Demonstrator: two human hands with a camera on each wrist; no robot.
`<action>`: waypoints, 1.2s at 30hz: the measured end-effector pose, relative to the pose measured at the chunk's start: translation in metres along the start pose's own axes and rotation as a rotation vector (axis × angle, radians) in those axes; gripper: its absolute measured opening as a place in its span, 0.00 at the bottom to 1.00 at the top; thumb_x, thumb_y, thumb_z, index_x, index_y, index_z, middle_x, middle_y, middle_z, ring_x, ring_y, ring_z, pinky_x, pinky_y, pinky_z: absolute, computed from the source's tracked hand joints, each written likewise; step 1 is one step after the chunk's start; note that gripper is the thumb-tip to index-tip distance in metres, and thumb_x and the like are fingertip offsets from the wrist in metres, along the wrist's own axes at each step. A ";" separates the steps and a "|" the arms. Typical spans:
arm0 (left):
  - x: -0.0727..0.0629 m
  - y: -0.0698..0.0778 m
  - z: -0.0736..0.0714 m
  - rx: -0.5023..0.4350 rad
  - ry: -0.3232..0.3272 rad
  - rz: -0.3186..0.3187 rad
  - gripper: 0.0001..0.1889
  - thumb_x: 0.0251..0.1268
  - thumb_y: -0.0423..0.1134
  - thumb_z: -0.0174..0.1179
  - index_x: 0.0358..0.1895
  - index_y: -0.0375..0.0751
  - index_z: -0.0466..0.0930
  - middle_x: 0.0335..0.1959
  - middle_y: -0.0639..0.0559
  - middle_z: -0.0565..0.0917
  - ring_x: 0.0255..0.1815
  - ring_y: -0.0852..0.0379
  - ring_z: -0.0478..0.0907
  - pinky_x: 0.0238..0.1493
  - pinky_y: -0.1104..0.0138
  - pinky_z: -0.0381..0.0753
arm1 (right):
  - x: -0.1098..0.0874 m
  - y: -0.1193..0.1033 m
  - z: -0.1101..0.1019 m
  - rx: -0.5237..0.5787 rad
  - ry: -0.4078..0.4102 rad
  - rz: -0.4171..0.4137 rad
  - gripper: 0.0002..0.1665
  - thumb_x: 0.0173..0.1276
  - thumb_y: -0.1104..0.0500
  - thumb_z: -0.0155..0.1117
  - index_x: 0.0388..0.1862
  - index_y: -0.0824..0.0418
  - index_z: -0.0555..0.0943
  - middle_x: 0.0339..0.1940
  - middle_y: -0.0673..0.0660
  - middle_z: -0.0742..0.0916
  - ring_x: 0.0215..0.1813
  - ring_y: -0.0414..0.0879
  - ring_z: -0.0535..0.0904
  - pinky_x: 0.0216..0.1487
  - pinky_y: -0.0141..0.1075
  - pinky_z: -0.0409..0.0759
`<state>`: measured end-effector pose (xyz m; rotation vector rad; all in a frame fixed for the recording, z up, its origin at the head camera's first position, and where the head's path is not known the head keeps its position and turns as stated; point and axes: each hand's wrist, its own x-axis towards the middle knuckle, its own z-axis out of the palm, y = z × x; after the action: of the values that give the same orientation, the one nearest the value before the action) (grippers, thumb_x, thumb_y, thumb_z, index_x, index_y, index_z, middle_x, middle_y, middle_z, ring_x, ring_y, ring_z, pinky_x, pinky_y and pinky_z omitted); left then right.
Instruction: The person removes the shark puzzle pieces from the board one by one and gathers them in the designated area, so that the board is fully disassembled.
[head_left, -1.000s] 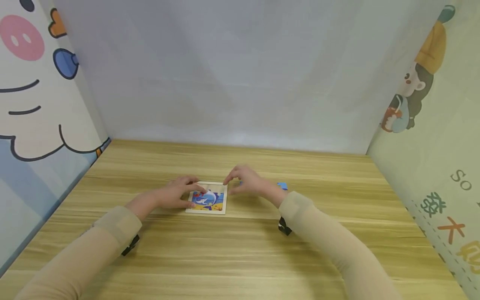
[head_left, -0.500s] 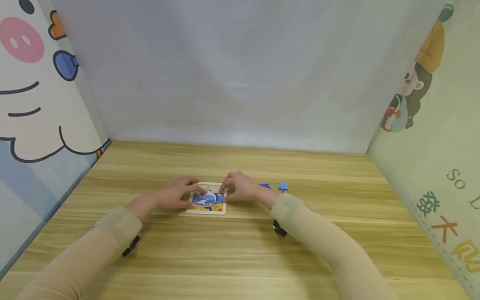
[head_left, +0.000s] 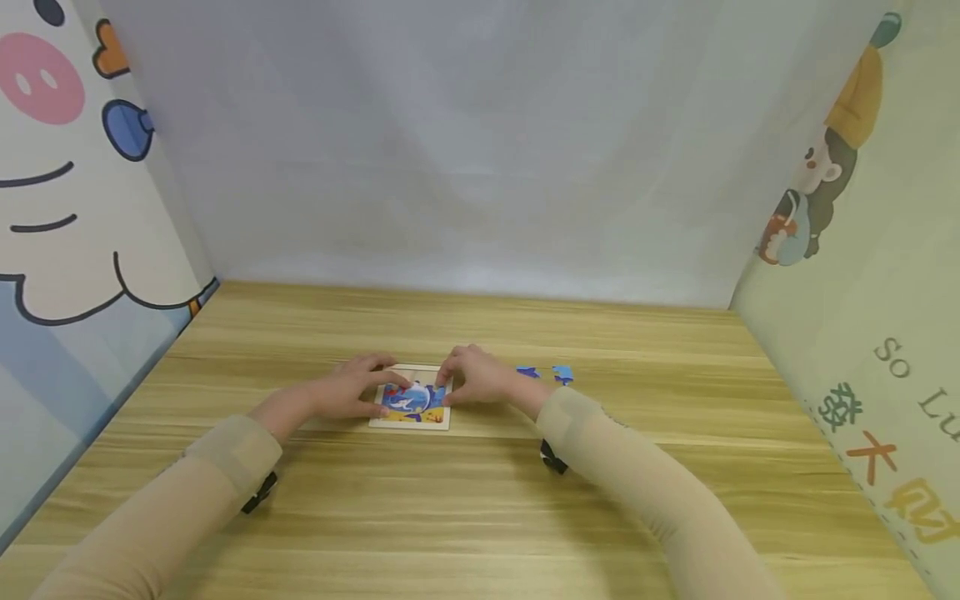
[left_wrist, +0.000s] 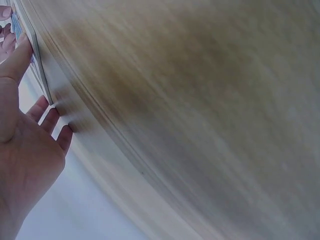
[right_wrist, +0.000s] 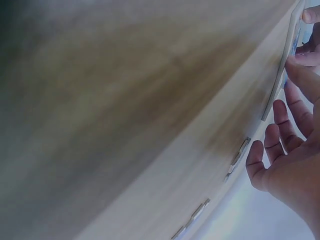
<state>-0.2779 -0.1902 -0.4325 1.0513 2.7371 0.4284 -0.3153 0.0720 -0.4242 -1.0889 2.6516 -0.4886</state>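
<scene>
Yellow-brown grain is running crosswise over the smooth bench (head_left: pixel 480 517), and a thin, square puzzle board (head_left: pixel 408 426) is lying flat on it, near the far side and a little left of the middle. Behind, a pale, softly creased cloth (head_left: pixel 465 150) is hanging.

The left hand (head_left: pixel 343 388) is resting at the board's left side with its fingers apart — the thumb and forefinger are touching the board at two places, while the other fingers are lying by its edge. The right hand (head_left: pixel 480 377) is working at the right side; its thumb and forefinger are closing on a blue piece (head_left: pixel 439 395), partly hidden, and its remaining fingers are curling loosely beside the board.

Inside its plain, light wooden frame, the board is showing a bright sea picture: a blue-and-white dolphin, yellow sand, touches of red. A pale strip is showing near the top. Two flat, wavy-edged loose pieces (head_left: pixel 562 373) — blue as well — are lying on the bench to the right, apart from the board.
</scene>
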 end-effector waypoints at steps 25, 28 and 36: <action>-0.002 0.005 -0.003 -0.013 -0.021 -0.016 0.25 0.65 0.49 0.59 0.65 0.56 0.69 0.71 0.35 0.57 0.70 0.30 0.52 0.59 0.31 0.56 | -0.005 -0.002 -0.009 0.253 0.073 -0.042 0.07 0.62 0.63 0.66 0.39 0.54 0.80 0.34 0.47 0.85 0.39 0.36 0.79 0.47 0.31 0.76; -0.002 0.005 -0.003 -0.023 -0.023 -0.021 0.25 0.64 0.49 0.59 0.65 0.56 0.69 0.71 0.34 0.57 0.70 0.30 0.52 0.59 0.30 0.56 | -0.010 -0.004 -0.017 0.231 0.077 -0.066 0.07 0.62 0.62 0.66 0.39 0.55 0.82 0.34 0.47 0.85 0.38 0.36 0.79 0.45 0.31 0.75; -0.003 0.005 -0.003 -0.032 -0.019 -0.021 0.25 0.65 0.49 0.59 0.65 0.54 0.69 0.70 0.33 0.56 0.69 0.28 0.52 0.58 0.29 0.55 | -0.029 -0.004 -0.042 0.213 0.085 -0.096 0.06 0.62 0.60 0.66 0.39 0.56 0.83 0.34 0.47 0.85 0.38 0.38 0.77 0.41 0.31 0.72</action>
<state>-0.2733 -0.1893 -0.4283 1.0129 2.7131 0.4550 -0.3068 0.0989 -0.3821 -1.1559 2.5532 -0.8330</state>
